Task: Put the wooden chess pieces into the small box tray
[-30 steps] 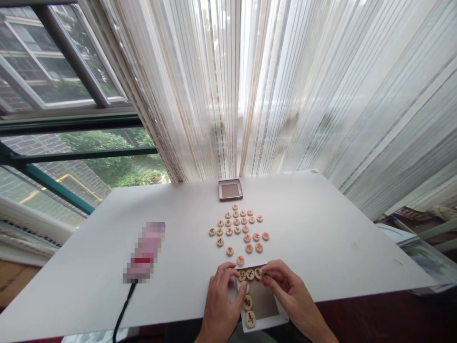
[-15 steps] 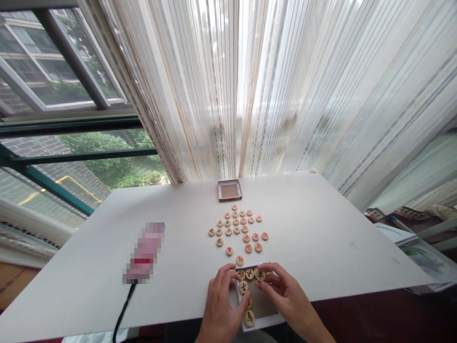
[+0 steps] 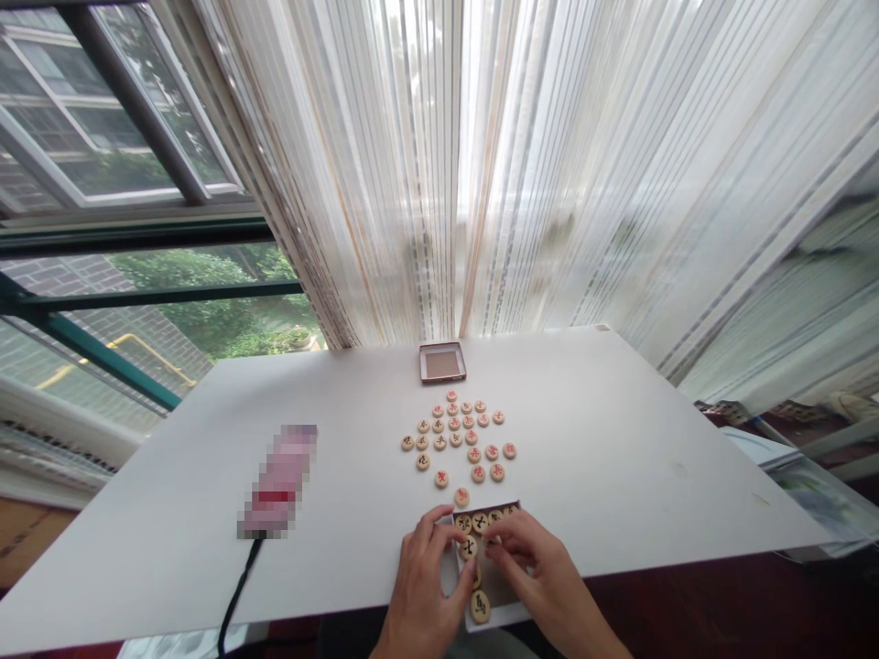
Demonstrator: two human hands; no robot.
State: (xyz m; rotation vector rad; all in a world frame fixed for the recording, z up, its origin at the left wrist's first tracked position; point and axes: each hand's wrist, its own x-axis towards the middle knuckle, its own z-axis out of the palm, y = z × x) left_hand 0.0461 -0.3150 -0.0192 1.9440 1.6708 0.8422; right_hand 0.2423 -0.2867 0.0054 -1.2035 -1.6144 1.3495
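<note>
A shallow white box [image 3: 473, 624] sits at the near edge of the white table [image 3: 618, 458], with several round wooden chess pieces [image 3: 480, 605] lying flat in it. My left hand [image 3: 424, 586] curls at the box's left side, its fingertips on a black-marked piece [image 3: 468, 547]. My right hand [image 3: 536, 577] covers the box's right part, fingers bent over the pieces in the top row [image 3: 481, 523]. Beyond the box several loose pieces [image 3: 457, 439], marked red or black, lie scattered on the table.
A small brown lid or tray [image 3: 443, 363] lies at the far side of the table by the striped curtain. A blurred pink object [image 3: 278, 480] with a black cable rests on the left. Papers and clutter sit past the table's right edge.
My right hand has moved left and down over the box, covering more of it. The left fingertips slid onto a black-marked piece. The loose pieces stayed put.
</note>
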